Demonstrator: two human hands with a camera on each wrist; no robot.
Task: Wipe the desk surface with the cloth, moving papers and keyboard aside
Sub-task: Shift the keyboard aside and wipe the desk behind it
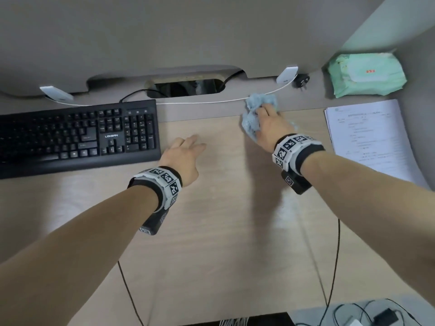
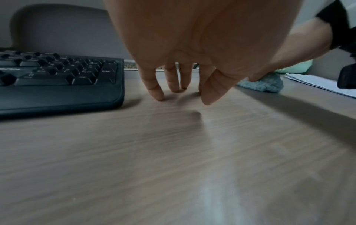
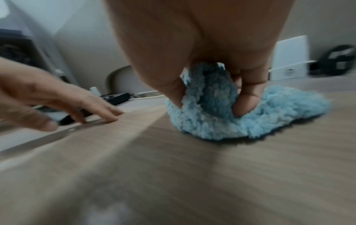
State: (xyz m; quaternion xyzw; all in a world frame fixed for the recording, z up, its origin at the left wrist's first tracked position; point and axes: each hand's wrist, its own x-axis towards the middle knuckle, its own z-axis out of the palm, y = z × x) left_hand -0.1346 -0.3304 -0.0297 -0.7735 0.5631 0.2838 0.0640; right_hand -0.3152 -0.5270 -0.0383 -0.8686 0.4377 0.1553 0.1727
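Note:
A fluffy light-blue cloth point(image 1: 253, 114) lies bunched on the wooden desk point(image 1: 223, 208), towards the back right. My right hand point(image 1: 268, 124) grips it, thumb and fingers pinching a fold point(image 3: 212, 91) while the rest of the cloth presses on the desk. My left hand point(image 1: 186, 149) is open, its straight fingertips point(image 2: 159, 95) touching the bare desk just right of the black keyboard point(image 1: 75, 135). The keyboard sits at the left, and a stack of printed papers point(image 1: 367, 135) lies at the right edge.
A green pack of wipes point(image 1: 367, 76) sits at the back right corner. A white cable point(image 1: 200, 102) runs along the back of the desk behind the cloth, next to a cable slot point(image 1: 186, 87) and a black plug point(image 1: 301, 81). Black wires hang over the front edge.

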